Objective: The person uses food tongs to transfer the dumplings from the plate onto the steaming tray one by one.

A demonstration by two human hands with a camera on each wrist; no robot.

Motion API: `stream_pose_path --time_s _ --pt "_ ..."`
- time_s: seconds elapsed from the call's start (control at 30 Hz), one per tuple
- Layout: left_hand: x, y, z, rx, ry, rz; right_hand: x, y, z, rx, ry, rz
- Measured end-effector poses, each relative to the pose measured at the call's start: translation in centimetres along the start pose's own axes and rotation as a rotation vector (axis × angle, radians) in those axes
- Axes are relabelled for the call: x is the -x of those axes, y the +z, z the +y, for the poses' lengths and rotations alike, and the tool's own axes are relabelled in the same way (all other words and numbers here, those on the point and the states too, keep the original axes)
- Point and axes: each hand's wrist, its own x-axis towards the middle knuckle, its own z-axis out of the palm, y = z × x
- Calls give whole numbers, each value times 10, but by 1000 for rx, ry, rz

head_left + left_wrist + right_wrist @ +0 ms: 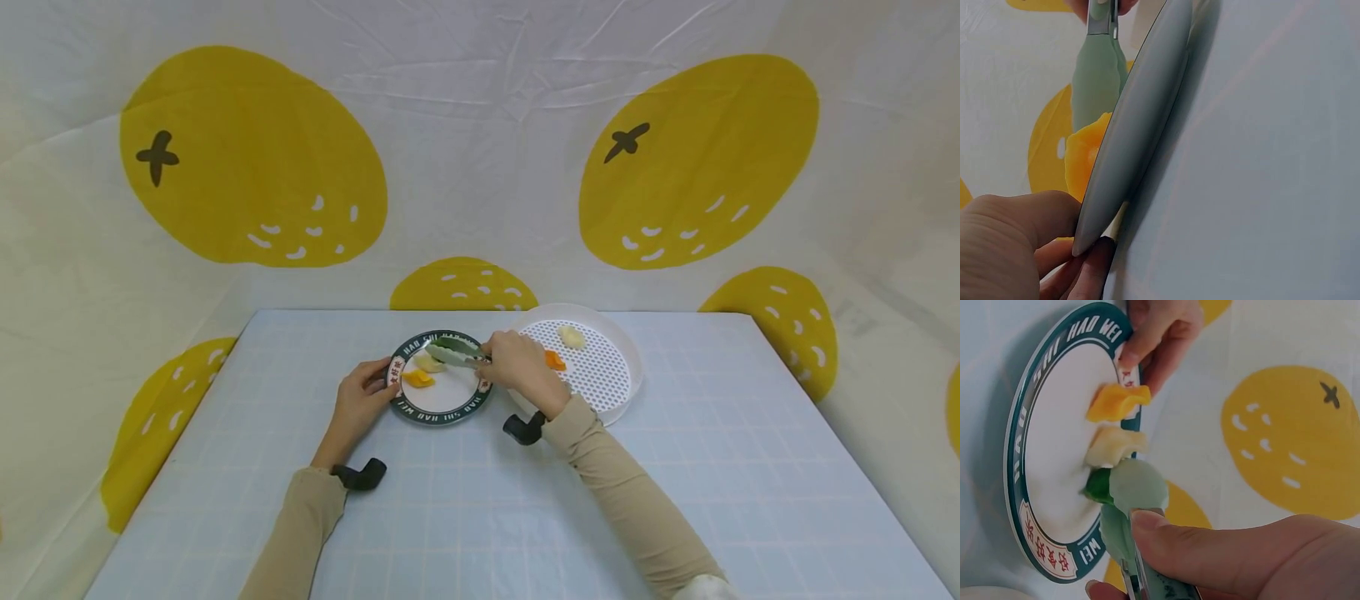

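Observation:
My left hand (pixel 358 408) holds the left edge of a round plate (pixel 455 395) with a dark green lettered rim, thumb on top and fingers below, as the left wrist view shows. My right hand (pixel 523 367) grips tongs (pixel 1140 487) with pale green tips, reaching over the plate from the right. Between the tips is a dark green dumpling (pixel 1099 486), partly hidden by them, close over the plate. Beside it on the plate lie a cream dumpling (pixel 1113 445) and an orange dumpling (pixel 1116 403), which is nearest the left thumb.
Right of the plate, partly behind my right hand, stands a round white tray (pixel 635 367) with a perforated base. It holds another cream dumpling (pixel 572 337) and an orange piece (pixel 555 360). A pale checked cloth (pixel 442 517) covers the table, and a lemon-print curtain (pixel 480 167) hangs behind.

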Motion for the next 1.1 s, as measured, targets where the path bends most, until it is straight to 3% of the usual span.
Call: stream_pose_path --time_s 0.57,1.1 --pt "-1 1 0 5 16 0 10 -10 11 8 -71 114" --pt "0 -1 -3 16 19 2 47 -43 37 -34 -44 174"
